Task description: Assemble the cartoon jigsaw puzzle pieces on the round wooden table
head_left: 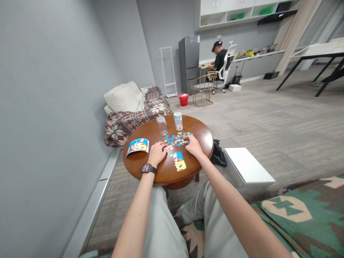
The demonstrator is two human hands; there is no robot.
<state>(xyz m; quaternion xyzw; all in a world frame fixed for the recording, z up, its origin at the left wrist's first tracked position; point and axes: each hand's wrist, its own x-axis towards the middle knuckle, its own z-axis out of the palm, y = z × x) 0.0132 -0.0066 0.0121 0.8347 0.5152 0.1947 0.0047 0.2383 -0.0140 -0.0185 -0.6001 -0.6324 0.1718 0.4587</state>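
Note:
Loose jigsaw puzzle pieces (177, 139), mostly blue and yellow, lie scattered on a round brown wooden table (150, 129). At the right side of the pile is my right hand (192, 144), its fingers bent down onto the pieces; whether it grips one is hidden. My left hand (157, 152), below a black watch, rests at the pile's left edge with fingers curled near some pieces. Between the hands and nearer to me sits a joined puzzle section (178, 161) with a yellow cartoon figure. A curled picture sheet (137, 146) of similar figures lies at the left.
A clear jar (162, 126) and a printed can (177, 121) stand behind the pieces. Right of the table is a white box (248, 165). A patterned couch (134, 123) borders the far left. Farther back, a person (219, 59) sits by a grey fridge (189, 64).

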